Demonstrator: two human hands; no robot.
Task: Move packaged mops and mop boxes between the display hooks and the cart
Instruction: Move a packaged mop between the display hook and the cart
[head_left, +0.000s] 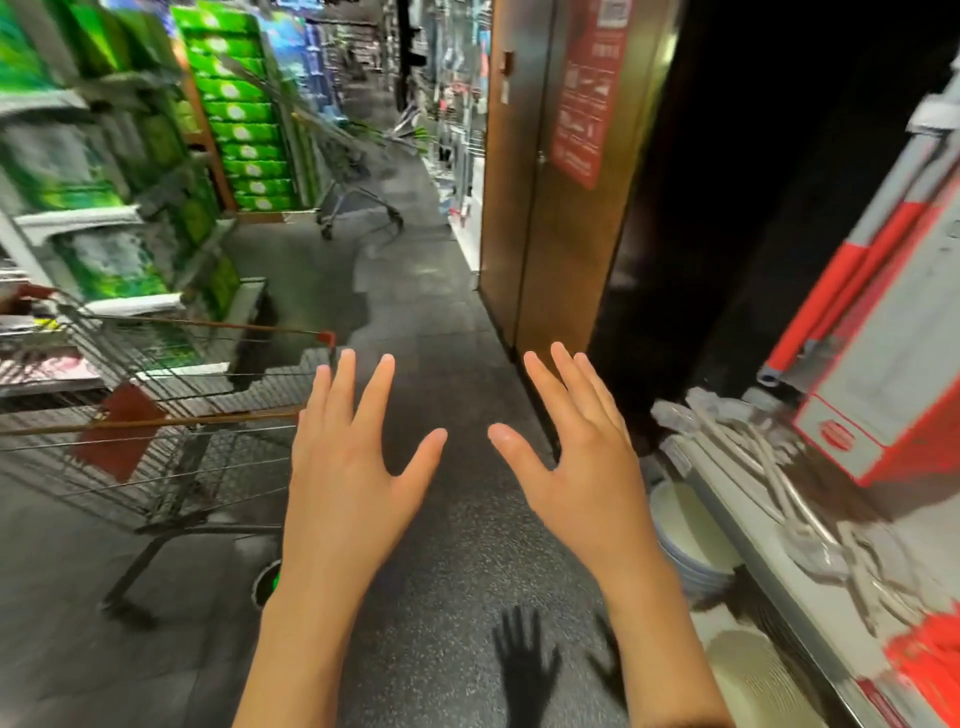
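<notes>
Down a store aisle with speckled grey floor (441, 597), both hands are held out palm-down over the floor, holding nothing. Left hand (345, 467) has fingers spread and straight, thumb out to the right. Right hand (582, 457) likewise, fingers straight and fanned, thumb out to the left; the thumbs point at each other with a gap between. Shadows of the hands (524, 670) fall on the floor below.

Left of the left hand stands a wire shopping cart (156, 447) with red-capped handle bar and a dark red tag hanging on its side; flat packaged items lie in its basket, too blurred to identify. Behind the cart, shelves of green packages (104, 171), writing unreadable. A second cart (358, 187) stands farther up the aisle beside a stack of green boxes (244, 130), print blurred.

On the right edge, a red and grey mop box (883, 364) leans with grey and red mop poles (852, 260) beside it; a small red oval label on its lower corner cannot be read. Below it white mop strands (753, 452) lie on a pale shelf edge, with stacked round basins (691, 540) underneath. Neither hand touches box or cart.

A brown pillar (530, 208) ahead carries a red poster (587, 88) with white text and a QR code at top, too blurred to read.
</notes>
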